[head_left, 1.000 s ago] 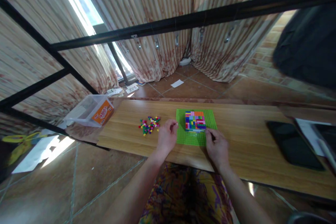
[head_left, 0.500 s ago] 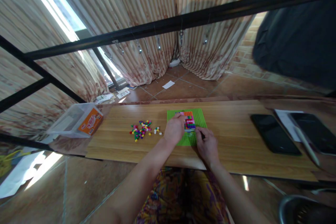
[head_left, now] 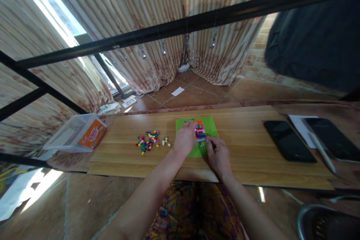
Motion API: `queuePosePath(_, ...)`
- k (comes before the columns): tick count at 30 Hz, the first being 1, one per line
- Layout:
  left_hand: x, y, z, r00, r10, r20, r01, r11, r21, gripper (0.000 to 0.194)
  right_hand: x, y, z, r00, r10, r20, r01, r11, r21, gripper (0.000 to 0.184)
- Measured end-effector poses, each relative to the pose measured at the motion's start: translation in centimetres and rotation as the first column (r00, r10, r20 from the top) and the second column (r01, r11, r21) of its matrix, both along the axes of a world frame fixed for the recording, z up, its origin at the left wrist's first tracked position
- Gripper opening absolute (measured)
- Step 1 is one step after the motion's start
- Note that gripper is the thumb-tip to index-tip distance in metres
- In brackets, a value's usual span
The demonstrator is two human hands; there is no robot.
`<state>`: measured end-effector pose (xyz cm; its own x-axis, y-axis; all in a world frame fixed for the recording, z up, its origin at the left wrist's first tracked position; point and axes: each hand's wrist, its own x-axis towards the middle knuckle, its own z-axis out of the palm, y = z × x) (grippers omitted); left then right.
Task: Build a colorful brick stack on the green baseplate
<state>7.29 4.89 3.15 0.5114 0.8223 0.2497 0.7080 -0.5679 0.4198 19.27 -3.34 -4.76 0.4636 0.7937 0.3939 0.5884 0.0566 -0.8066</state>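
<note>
A green studded baseplate [head_left: 211, 124] lies on the wooden board, with a square patch of small coloured toy bricks [head_left: 200, 130] in orange, pink, red, green and purple on it. My left hand [head_left: 185, 138] covers the left part of the patch, its fingers drawn together on the bricks. Anything between those fingertips is hidden. At the patch's lower right corner, my right hand [head_left: 219, 153] has thumb and forefinger pinched close to the edge. What they grip is too small to make out. Left of the baseplate lie a pile of loose bricks [head_left: 147, 141] and several whitish ones [head_left: 165, 141].
A clear plastic box [head_left: 66, 135] with an orange label stands left of the wooden board [head_left: 244, 135]. To the right lie a black phone [head_left: 289, 141], a second dark device [head_left: 334, 138], a white sheet and a pen [head_left: 323, 152]. A black rail [head_left: 168, 30] crosses beyond.
The whole view has shifted slightly, so things appear a little further left. Both hands keep nearly the same places at the brick patch.
</note>
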Motion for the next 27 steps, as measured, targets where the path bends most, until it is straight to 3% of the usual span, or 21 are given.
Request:
queuePosePath(16,0.2,0.1,0.1,0.998,0.053,0.035,-0.052,0.998,-0.041,0.03,0.0,0.0,0.1,1.0,0.003,-0.009,-0.003,1.0,-0.002,0.032)
queuePosePath(27,-0.1,0.2,-1.1,0.996,0.024,0.09,-0.024,1.0,-0.004,0.039,-0.1,-0.1,0.2,1.0,-0.003,0.003,0.003,1.0,-0.01,0.032)
